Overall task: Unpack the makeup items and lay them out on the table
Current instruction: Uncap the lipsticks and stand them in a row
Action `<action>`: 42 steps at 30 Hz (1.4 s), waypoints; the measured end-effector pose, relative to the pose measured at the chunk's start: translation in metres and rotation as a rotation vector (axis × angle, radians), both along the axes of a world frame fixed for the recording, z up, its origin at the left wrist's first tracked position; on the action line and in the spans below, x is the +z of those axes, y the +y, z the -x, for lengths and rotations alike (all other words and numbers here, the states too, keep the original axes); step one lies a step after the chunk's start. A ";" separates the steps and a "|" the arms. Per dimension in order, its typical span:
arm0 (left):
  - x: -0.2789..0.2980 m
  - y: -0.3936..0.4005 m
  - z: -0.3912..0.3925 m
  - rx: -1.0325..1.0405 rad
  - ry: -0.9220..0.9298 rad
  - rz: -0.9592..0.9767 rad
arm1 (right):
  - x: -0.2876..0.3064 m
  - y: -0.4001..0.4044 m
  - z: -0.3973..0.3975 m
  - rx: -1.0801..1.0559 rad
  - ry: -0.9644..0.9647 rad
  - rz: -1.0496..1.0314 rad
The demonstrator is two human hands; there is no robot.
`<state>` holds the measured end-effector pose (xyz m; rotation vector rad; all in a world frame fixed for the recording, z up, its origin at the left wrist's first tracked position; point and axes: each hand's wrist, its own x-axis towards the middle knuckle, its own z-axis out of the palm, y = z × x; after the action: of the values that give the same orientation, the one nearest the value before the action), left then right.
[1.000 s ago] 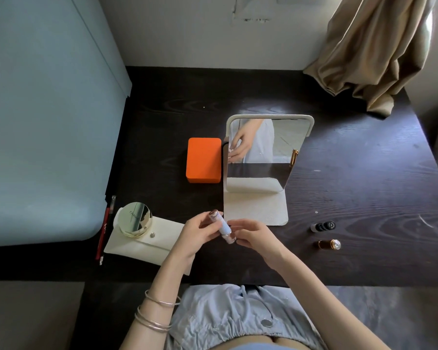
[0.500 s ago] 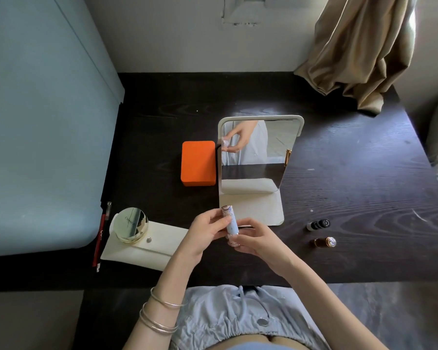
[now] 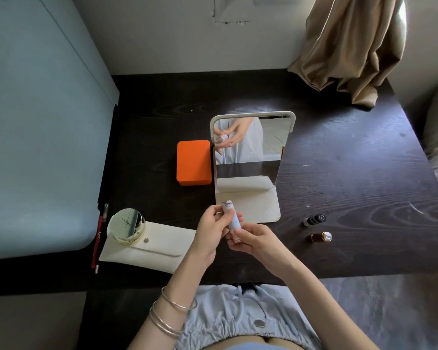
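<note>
Both hands hold a pale blue lipstick tube [image 3: 231,216] upright just above the dark table [image 3: 352,173], in front of the mirror. My left hand [image 3: 212,227] grips its upper part, my right hand [image 3: 250,239] pinches its lower end. A cream pouch [image 3: 159,251] lies at the front left with a round gold compact [image 3: 126,225] on its corner. A red pencil [image 3: 98,236] lies along the table's left edge. Two small bottles, one black-capped [image 3: 314,219] and one gold [image 3: 320,236], lie at the right.
A white standing mirror [image 3: 250,157] faces me at mid-table, with an orange box [image 3: 193,162] to its left. A light blue panel [image 3: 36,122] borders the left side. A beige curtain [image 3: 352,46] hangs over the far right corner.
The lipstick tube has turned from tilted left to nearly upright between my hands. The camera view has shifted a little; the items on the table stay in place.
</note>
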<state>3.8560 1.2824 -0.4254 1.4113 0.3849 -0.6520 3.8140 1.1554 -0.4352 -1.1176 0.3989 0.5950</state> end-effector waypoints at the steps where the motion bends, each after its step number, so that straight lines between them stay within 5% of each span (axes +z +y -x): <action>1: 0.000 -0.003 0.001 0.039 -0.004 0.002 | 0.000 -0.001 0.000 -0.013 -0.001 -0.003; 9: -0.003 -0.013 0.003 0.225 0.002 -0.002 | 0.000 0.002 -0.002 -0.015 0.004 0.022; 14: 0.000 0.028 -0.041 0.648 0.020 0.022 | -0.019 -0.013 0.030 -0.100 0.073 0.217; 17: -0.007 0.027 -0.029 0.325 0.031 -0.156 | -0.021 -0.036 0.029 -0.212 0.026 0.259; 24: -0.039 0.006 0.003 -0.387 -0.331 -0.841 | -0.014 -0.036 0.014 -0.256 -0.097 0.324; 35: -0.070 0.005 0.022 -0.586 -0.683 -0.956 | -0.026 -0.034 0.028 -0.180 -0.097 0.481; 42: -0.073 0.005 0.022 -0.511 -0.720 -0.977 | -0.027 -0.034 0.029 -0.179 -0.103 0.465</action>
<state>3.8336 1.2877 -0.4982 2.5984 -0.3104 -0.2893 3.7850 1.1210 -0.4622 -1.5304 0.5587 0.2886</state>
